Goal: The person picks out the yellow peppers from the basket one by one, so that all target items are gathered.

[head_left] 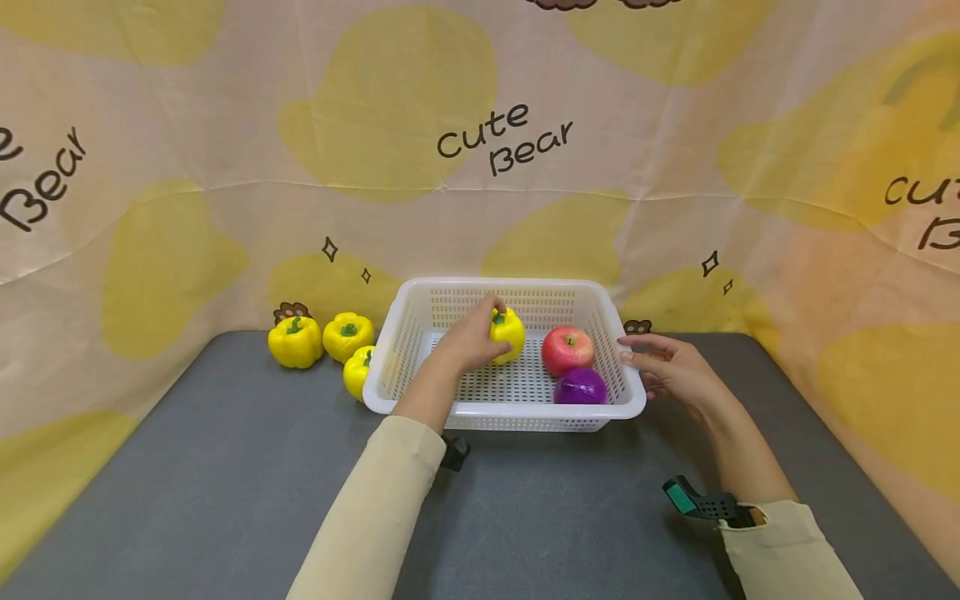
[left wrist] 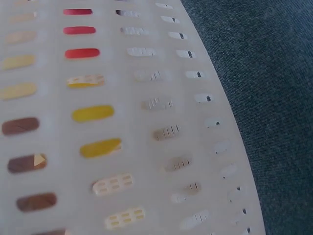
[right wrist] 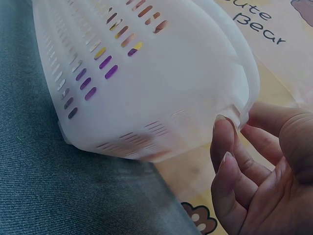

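A white plastic basket [head_left: 510,411] with slotted walls stands on the grey table. My left hand [head_left: 468,337] reaches inside it and grips a yellow bell pepper [head_left: 512,335] by its upper part. To the pepper's right lie a red apple [head_left: 567,350] and a shiny purple ball-shaped thing [head_left: 581,387], whose kind I cannot tell. At the basket's right end, my right hand [head_left: 678,375] pinches the rim; the right wrist view shows its fingers [right wrist: 224,134] curled under the rim. In the left wrist view the slotted wall [left wrist: 132,161] hides my left hand.
Outside the basket's left end sit three more yellow bell peppers: one farthest left [head_left: 296,343], one beside it [head_left: 348,337], and one partly behind the rim [head_left: 357,375]. A printed cloth [head_left: 510,233] hangs behind the grey table [head_left: 225,483].
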### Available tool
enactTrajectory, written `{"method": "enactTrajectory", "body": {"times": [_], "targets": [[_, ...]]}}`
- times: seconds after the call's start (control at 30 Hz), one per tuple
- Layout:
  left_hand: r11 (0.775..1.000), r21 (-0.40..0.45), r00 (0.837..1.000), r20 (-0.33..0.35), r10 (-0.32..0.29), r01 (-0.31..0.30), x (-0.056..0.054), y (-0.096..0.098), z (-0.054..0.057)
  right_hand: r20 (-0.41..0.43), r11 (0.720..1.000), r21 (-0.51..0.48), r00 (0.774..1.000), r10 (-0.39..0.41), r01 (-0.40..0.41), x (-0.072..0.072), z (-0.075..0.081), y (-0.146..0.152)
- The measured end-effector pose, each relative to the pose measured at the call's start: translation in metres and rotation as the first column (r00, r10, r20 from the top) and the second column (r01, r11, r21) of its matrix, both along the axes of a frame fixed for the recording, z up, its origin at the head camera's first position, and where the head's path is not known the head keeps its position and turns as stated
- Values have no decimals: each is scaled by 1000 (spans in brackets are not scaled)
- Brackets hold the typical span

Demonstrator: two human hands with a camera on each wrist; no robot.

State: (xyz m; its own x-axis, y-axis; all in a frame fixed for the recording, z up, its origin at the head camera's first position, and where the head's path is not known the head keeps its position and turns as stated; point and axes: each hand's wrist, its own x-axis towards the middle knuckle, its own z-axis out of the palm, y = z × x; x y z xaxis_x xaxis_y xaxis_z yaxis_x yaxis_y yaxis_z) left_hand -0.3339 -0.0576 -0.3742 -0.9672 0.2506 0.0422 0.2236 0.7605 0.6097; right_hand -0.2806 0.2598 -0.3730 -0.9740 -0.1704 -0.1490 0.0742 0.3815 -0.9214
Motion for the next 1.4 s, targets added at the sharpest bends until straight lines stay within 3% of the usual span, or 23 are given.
{"method": "enactTrajectory", "body": {"times": [0.23, 0.6, 0.87, 1.07, 1.4], "targets": [[1000, 0, 992, -121, 27, -27, 0, -1, 2, 1, 1000, 21, 1000, -8, 8, -1, -2, -1], [998, 18, 976, -210, 62, -59, 6, -1, 8, -7, 1000, 18, 1000, -5, 5, -1, -3, -3], [999, -5, 962, -269, 42, -45, 11, -2, 13, -2, 1000, 14, 1000, -10, 10, -1, -3, -4], [997, 40, 943, -326, 70, -61, 13, -4, 20, 2, 1000, 10, 1000, -4, 4, -2, -2, -3], [990, 128, 921, -378, 100, -55, 37, -11, 42, 9, 1000, 16, 1000, -14, 14, -2, 1, 0]]}}
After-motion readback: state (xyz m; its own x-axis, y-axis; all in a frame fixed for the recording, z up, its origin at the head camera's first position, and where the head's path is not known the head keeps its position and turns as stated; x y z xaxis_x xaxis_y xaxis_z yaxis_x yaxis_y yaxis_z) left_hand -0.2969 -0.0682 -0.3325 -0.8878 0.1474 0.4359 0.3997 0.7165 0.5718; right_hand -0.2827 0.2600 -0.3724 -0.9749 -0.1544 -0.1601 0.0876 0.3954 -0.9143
